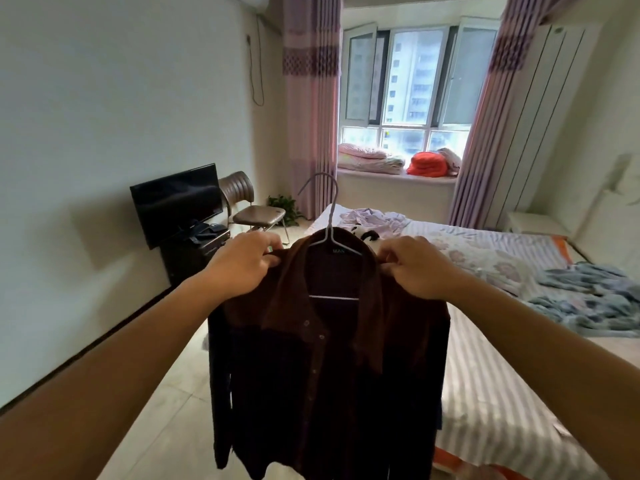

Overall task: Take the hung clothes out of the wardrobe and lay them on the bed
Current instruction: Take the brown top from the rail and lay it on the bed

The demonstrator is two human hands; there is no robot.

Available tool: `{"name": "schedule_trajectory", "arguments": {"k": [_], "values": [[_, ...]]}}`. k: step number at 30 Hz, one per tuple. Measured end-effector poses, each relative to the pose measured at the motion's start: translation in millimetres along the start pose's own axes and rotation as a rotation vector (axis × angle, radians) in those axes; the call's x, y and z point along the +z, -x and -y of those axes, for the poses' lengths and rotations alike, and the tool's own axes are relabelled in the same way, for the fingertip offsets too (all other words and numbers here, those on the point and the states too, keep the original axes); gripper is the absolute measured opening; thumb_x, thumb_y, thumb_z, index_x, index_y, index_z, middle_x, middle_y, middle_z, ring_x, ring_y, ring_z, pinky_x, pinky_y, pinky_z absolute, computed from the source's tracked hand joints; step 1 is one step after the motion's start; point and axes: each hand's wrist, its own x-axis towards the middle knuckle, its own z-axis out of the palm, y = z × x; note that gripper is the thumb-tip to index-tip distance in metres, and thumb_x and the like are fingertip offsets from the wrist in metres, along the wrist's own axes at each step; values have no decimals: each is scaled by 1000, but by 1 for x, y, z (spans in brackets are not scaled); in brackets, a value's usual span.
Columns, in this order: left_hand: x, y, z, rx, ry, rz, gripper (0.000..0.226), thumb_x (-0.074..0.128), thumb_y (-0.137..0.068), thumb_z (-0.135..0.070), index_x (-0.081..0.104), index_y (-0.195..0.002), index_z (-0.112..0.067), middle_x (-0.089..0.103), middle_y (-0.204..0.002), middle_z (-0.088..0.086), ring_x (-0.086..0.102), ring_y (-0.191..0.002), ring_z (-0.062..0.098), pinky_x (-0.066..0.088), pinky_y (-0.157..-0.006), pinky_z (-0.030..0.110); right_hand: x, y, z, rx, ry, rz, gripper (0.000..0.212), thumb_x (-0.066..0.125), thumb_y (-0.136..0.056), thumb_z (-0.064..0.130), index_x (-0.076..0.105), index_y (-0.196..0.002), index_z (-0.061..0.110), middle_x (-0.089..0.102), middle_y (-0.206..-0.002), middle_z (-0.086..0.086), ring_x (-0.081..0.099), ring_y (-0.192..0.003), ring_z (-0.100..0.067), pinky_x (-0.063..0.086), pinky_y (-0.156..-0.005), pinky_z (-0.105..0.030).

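Observation:
A dark brown button-up shirt hangs on a thin metal hanger in front of me, above the floor at the bed's left edge. My left hand pinches the shirt's left shoulder. My right hand pinches its right shoulder. The bed with a striped sheet stretches to the right. A pale lilac garment lies on the bed's far end behind the hanger. The wardrobe is out of view.
A crumpled blue blanket lies on the bed's right side. A TV on a dark stand and a brown chair stand along the left wall. Folded bedding sits on the window sill. A tiled floor strip runs between wall and bed.

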Motion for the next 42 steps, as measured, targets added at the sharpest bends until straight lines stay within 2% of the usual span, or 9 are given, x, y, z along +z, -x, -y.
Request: {"name": "schedule_trajectory", "arguments": {"k": [4,6,9,16,20,25,29,36,42], "values": [[37,-61,2,-26,5,51,13,62,-91,-24,61,-90,-37,65,-91,-8,63,-87,19,51,-87,47,9,-39,-51,-13,-22,25,15,70,-86,21,60,-80,31,55,-76,16,50,-80,-10,35,-78,-29],[55,-89,2,-33,6,88,13,62,-91,-23,62,-90,-36,64,-89,-10,62,-87,18,51,-87,47,17,-58,-76,-10,-23,39,5,69,-87,21,66,-86,26,57,-81,11,50,-83,-11,37,-82,-31],[82,-132,1,-50,12,108,10,62,-92,-21,64,-96,-30,65,-89,-10,62,-85,16,51,-86,46,28,-87,-112,31,-29,46,3,67,-89,23,67,-91,25,51,-76,16,50,-82,-11,34,-76,-27],[147,-230,13,-75,29,182,8,61,-92,-21,62,-94,-29,66,-93,-5,62,-88,18,51,-85,42,61,-156,-186,162,-23,145,26,66,-86,22,51,-67,30,59,-78,7,57,-81,-19,43,-70,-33],[188,-291,32,-77,38,242,9,62,-92,-22,61,-92,-30,65,-96,-5,62,-90,18,51,-85,42,82,-200,-222,218,-47,182,15,67,-87,21,60,-77,28,61,-84,7,58,-82,-15,41,-70,-28],[234,-379,66,-69,77,286,8,61,-91,-22,62,-95,-29,66,-97,-4,61,-90,19,51,-86,42,112,-268,-262,292,-42,186,25,65,-88,20,55,-72,35,64,-83,7,60,-81,-14,49,-73,-31],[265,-443,91,-59,97,317,7,62,-90,-23,63,-96,-28,66,-97,-5,62,-91,20,51,-84,41,133,-324,-293,364,-42,212,18,64,-90,23,57,-78,35,65,-86,10,61,-83,-12,53,-77,-34],[320,-526,119,-81,109,364,8,60,-92,-23,63,-97,-28,66,-99,-4,61,-91,19,50,-77,35,176,-392,-350,464,-42,224,10,59,-93,24,59,-87,31,64,-89,10,59,-81,-10,44,-65,-24],[371,-585,122,-149,105,382,9,63,-88,-25,64,-91,-34,66,-97,-3,62,-91,19,50,-77,33,213,-438,-409,525,-27,235,8,56,-93,22,61,-91,28,64,-91,5,61,-82,-14,51,-72,-31]]}}
